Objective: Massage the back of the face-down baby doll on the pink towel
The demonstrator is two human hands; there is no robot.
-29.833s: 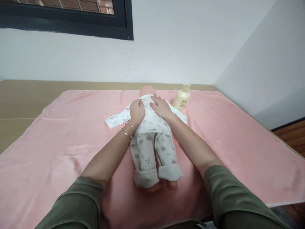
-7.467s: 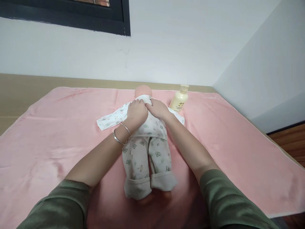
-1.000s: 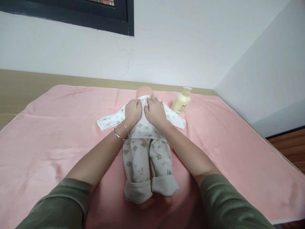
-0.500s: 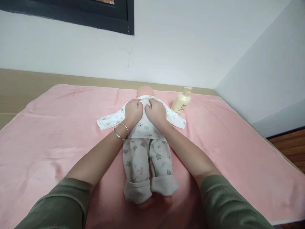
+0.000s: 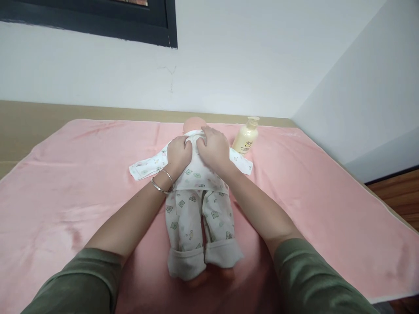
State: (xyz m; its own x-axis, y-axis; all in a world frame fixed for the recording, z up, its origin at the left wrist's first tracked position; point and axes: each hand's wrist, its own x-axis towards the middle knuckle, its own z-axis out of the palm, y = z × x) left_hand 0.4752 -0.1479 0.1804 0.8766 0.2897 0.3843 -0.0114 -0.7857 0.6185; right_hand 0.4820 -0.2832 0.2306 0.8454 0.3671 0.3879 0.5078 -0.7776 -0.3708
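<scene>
A baby doll (image 5: pixel 195 124) lies on a pink blanket (image 5: pixel 98 196), its head toward the wall. It wears a white printed top (image 5: pixel 196 176) and matching trousers (image 5: pixel 188 218) with turned-up cuffs. My left hand (image 5: pixel 179 155) is closed on the left side of the doll's upper body, fingers curled round the cloth. On the right side of the chest rests my right hand (image 5: pixel 214 148), its fingers extended and apart from the thumb near the collar. Both sleeves of the top spread outward on the blanket.
A pale yellow pump bottle (image 5: pixel 245 138) stands right of the doll, near its sleeve. Behind the blanket are a wooden edge (image 5: pixel 42 111) and a white wall with a dark window frame (image 5: pixel 172 26).
My right hand has loosened, its fingers now stretched out toward the collar. My left hand keeps its place on the doll. The whole view has shifted slightly.
</scene>
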